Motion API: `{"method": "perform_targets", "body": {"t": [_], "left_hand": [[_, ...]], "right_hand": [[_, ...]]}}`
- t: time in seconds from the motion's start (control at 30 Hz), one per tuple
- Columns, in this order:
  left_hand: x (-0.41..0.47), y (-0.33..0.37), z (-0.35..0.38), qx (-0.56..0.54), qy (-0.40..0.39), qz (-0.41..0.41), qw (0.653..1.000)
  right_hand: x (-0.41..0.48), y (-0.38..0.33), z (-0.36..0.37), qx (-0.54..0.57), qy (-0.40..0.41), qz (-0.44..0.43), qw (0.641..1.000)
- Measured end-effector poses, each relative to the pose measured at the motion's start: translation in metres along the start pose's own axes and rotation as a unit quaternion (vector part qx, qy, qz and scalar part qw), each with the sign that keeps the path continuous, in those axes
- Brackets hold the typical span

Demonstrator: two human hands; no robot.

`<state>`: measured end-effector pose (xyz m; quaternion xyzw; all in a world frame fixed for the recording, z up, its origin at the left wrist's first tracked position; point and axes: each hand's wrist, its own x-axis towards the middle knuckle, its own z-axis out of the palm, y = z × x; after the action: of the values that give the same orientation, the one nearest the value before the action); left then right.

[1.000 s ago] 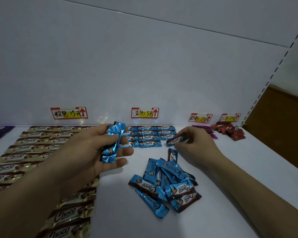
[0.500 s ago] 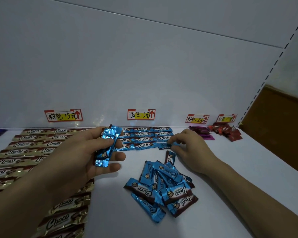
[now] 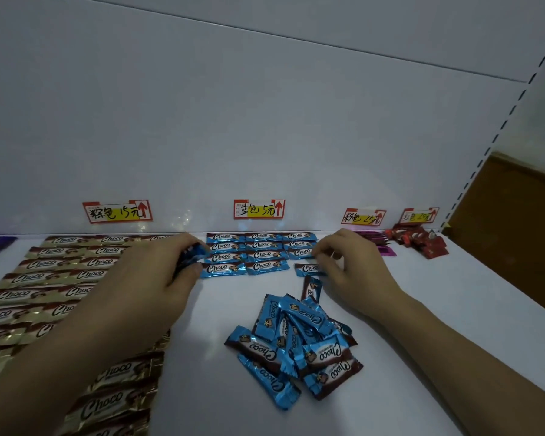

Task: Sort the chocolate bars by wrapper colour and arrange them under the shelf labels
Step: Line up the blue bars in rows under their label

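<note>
Right fingers (image 3: pixel 325 252) are curled, thumb and index closed narrow on the right end of a single blue bar (image 3: pixel 306 269) that lies flat on the shelf (image 3: pixel 469 278). The rest of the right hand (image 3: pixel 356 273) arches above it, forearm running off toward 4 o'clock. Left fingers (image 3: pixel 178 245) are wrapped tight round a bundle of held blue bars (image 3: pixel 192 254). Can't read the count, most of it is buried in the left hand (image 3: pixel 153 284), which hangs at 9 o'clock of the blue grid (image 3: pixel 260 251), over the edge of the gold bars (image 3: pixel 44 280).

The grid sits directly under the blue label (image 3: pixel 258 209): three rows of three, and a fourth row with two. The single bar is at the 3 o'clock end of that fourth row, not butted up, with a visible gap to its neighbour. The loose pile (image 3: pixel 296 341) of blue bars is at 6 o'clock of the grid, apart from it, lying at all angles.

Step in hand, my read: laying out blue, closing row four. The gold block under the brown label (image 3: pixel 117 211) at 10 o'clock looks done. Pink bars (image 3: pixel 376 243) and red bars (image 3: pixel 417 243) are heaped at 2 o'clock under the pink label (image 3: pixel 363 216) and red label (image 3: pixel 419 214), untidied.

Next move likely: nudge the single bar toward 9 o'clock until it's just beside its neighbour, square it, let go. Then feed from the left-hand bundle to start row five. Foil probably slides easily, so push light or row three shifts.
</note>
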<state>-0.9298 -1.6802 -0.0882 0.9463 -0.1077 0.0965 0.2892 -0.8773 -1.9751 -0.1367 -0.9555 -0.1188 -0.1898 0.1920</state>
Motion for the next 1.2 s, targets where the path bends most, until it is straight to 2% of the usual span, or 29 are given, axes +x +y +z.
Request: {"method": "perform_targets", "body": {"t": [0.1,0.17,0.33,0.53,0.7,0.8,0.9,1.03,1.2], "left_hand": [[0.009,0.011,0.005,0.111,-0.072,0.045,0.99],[0.015,0.019,0.014,0.139,-0.094,0.067,0.984],[0.021,0.023,0.034,0.164,-0.103,0.06,0.979],[0.02,0.006,0.048,0.141,-0.108,0.075,0.981],[0.021,-0.002,0.048,0.147,-0.103,0.077,0.981],[0.022,-0.003,0.051,0.151,-0.115,0.068,0.979],[0.021,-0.002,0.053,0.159,-0.113,0.059,0.979],[0.019,-0.001,0.054,0.157,-0.113,0.055,0.98],[0.017,-0.006,0.056,0.146,-0.107,0.065,0.981]], "right_hand": [[-0.008,-0.001,0.002,0.023,-0.042,-0.013,0.999],[-0.008,0.001,0.005,0.022,-0.027,-0.015,0.999],[-0.004,0.002,0.01,0.006,-0.014,-0.021,1.0],[-0.001,0.003,0.011,0.0,-0.02,-0.017,1.0],[-0.003,-0.009,0.003,0.027,0.022,-0.033,0.999],[-0.005,-0.025,0.005,0.051,-0.065,-0.123,0.989],[-0.005,-0.031,0.007,0.038,-0.137,-0.151,0.978],[-0.007,-0.03,0.007,0.022,-0.172,-0.135,0.976],[-0.008,-0.032,0.008,0.007,-0.169,-0.133,0.977]]}}
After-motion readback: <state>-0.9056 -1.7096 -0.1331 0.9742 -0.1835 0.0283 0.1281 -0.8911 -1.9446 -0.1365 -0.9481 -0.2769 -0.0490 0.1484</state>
